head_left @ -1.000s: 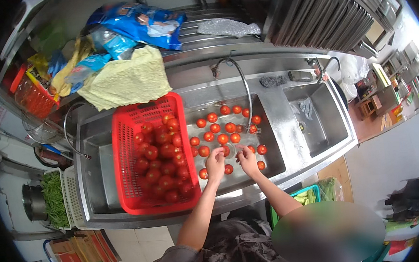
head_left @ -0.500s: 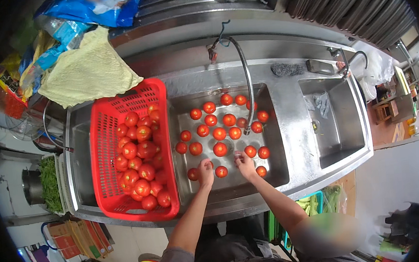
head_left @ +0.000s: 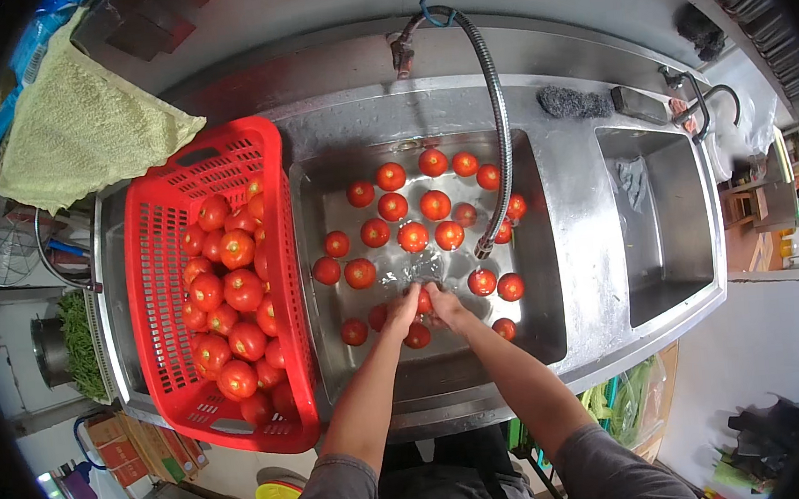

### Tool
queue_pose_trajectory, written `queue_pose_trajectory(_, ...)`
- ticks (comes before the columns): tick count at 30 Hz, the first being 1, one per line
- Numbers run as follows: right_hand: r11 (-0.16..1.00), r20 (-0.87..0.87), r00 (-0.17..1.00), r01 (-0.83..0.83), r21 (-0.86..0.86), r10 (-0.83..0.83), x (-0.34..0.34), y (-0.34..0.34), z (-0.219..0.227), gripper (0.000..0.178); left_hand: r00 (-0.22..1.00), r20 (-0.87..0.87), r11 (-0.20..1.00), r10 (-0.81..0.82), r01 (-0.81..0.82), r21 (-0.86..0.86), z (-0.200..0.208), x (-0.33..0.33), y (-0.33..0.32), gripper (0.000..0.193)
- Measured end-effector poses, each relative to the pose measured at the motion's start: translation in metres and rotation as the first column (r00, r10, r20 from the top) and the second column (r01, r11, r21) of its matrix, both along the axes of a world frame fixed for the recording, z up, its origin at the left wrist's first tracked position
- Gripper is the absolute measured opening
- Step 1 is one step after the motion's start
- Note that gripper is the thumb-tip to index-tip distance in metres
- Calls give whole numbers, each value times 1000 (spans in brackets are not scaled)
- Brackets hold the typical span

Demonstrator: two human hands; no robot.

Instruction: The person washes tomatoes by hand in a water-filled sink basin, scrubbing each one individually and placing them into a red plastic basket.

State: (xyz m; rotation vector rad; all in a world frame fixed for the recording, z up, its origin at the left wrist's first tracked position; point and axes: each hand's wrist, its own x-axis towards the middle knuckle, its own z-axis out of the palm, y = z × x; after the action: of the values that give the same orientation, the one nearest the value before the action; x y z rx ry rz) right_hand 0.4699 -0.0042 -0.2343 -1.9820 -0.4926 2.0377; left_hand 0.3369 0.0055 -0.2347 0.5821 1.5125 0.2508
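Tomatoes (head_left: 435,205) with smooth, glossy red skin lay, in the head view, spread across a rectangular steel basin (head_left: 545,313), in clear water which shone with small ripples. Toward the front of this basin, the left hand (head_left: 404,311) and the right hand (head_left: 449,311) were close together with fingers curled, and between them they had hold of one round tomato (head_left: 423,300); how firmly they pressed it, I could not tell. At the left stood a red plastic basket (head_left: 159,296), its walls full of narrow slots, with many more tomatoes heaped inside. Near its far corner hung a pale yellow towel (head_left: 90,133) of rough, nubbly fabric. A ribbed metal hose (head_left: 499,120) curved down above the basin. On the wet steel counter (head_left: 575,217) lay a dark, curly scouring pad (head_left: 574,101).
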Motion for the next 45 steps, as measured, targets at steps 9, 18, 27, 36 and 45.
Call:
queue_pose_trajectory(9,947,552,816,-290,136,170,-3,-30,11,68,967,-118,948,-227,248,202,-2,13,-26,63)
queue_pose_trajectory(18,721,303,950,-155,675,-80,-7,-41,105,47,994,95,918,56,-89,386,87,11,-42,54)
queue_pose_trajectory(27,493,427,833,-222,841,-352,-27,-37,240,40,998,-53,678,-33,61,733,273,1,-28,49)
queue_pose_trajectory(36,575,451,818,-188,796,-357,-63,-40,311,44,994,-108,648,11,75,758,325,-28,-37,46)
queue_pose_trajectory(45,649,398,848,-87,756,-350,-77,-80,348,30,974,-113,677,-198,219,703,366,-56,-62,39)
